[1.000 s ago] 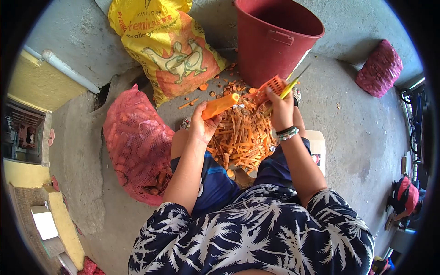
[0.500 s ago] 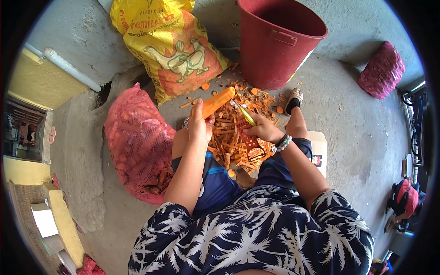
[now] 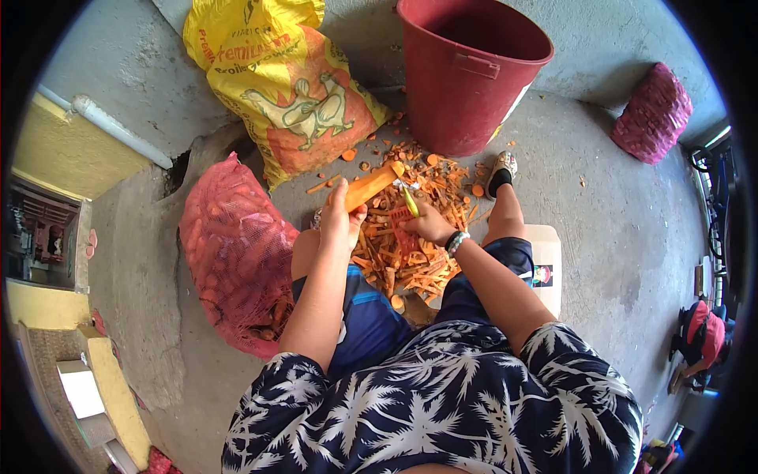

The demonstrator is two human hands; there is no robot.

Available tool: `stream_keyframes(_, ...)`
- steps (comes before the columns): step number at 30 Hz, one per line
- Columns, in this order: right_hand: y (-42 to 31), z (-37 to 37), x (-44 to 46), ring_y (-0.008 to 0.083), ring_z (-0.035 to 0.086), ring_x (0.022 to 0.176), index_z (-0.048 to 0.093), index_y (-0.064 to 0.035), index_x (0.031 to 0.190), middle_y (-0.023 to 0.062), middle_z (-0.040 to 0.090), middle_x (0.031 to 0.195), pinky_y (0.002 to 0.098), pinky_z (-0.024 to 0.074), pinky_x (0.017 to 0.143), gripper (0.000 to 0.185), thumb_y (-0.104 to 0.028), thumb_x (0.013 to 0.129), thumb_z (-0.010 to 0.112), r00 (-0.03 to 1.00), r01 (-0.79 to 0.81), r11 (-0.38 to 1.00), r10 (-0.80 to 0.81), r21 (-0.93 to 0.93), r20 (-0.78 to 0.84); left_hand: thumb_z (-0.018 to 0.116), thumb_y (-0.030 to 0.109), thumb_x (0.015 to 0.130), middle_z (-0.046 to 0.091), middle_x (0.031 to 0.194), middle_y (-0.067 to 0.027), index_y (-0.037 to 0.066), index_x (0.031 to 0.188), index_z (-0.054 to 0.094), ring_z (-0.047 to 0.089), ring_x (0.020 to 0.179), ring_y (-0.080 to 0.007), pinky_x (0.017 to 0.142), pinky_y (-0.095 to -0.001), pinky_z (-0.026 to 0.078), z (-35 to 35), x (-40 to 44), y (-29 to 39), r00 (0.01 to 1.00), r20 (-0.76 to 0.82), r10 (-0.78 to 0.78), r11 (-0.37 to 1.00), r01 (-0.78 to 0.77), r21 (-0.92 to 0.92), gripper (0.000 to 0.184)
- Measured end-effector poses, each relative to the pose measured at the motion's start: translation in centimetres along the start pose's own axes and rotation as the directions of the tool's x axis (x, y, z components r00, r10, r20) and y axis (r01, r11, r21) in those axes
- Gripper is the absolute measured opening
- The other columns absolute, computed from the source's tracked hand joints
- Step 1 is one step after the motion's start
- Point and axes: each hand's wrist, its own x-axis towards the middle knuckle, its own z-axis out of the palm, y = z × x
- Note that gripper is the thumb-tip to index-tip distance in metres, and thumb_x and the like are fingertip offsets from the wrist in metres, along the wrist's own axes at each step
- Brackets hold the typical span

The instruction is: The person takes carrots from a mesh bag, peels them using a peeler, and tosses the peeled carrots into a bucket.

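A: Left hand (image 3: 338, 221)?
B: Fingers wrapped round a smooth, tapered carrot (image 3: 371, 189), bright orange, above a heap of flat peelings (image 3: 418, 276).
A: Right hand (image 3: 432, 224)?
B: Fingers pinching a slim yellow-handled tool (image 3: 410, 203) near the carrot's end. Red perforated piece (image 3: 403, 229) there too; can't tell how it's gripped.
A: Around?
B: Pink mesh sack (image 3: 233, 245), lumpy; round, dull-red bucket (image 3: 446, 103); rough concrete floor (image 3: 612, 229).

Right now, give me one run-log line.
Left hand: carrot; right hand: yellow-handled blade; carrot peelings: heaped below both hands
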Motion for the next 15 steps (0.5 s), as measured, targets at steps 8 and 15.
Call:
stream_keyframes(8, 12.6, 0.0, -1.0, 0.0210, 0.059, 0.059, 0.060, 0.0055, 0.084, 0.0116, 0.061, 0.073, 0.0363, 0.0452, 0.050, 0.017, -0.007, 0.074, 0.063, 0.779, -0.627, 0.773, 0.623, 0.102, 0.065, 0.053, 0.038, 0.087, 0.055, 0.077, -0.0077, 0.006, 0.096, 0.052, 0.052, 0.057, -0.0128, 0.045, -0.0224, 0.040, 1.1, -0.9, 0.0, 0.962, 0.265, 0.067, 0.997, -0.055, -0.054, 0.033)
stream_keyframes(15, 12.8, -0.6, -2.2, 0.0270, 0.062, 0.066, 0.051, 0.0072, 0.101, 0.0202, 0.061, 0.079, 0.0366, 0.0486, 0.051, 0.029, -0.011, 0.078, 0.052, 0.833, -0.538, 0.766, 0.546, -0.352, -0.084, 0.049, 0.044, 0.087, 0.054, 0.076, -0.0107, 0.002, 0.091, 0.054, 0.048, 0.052, -0.0127, 0.044, -0.0215, 0.038, 0.0, -0.8, 1.1, 0.874, 0.486, -0.004, 0.923, 0.191, -0.335, 0.042)
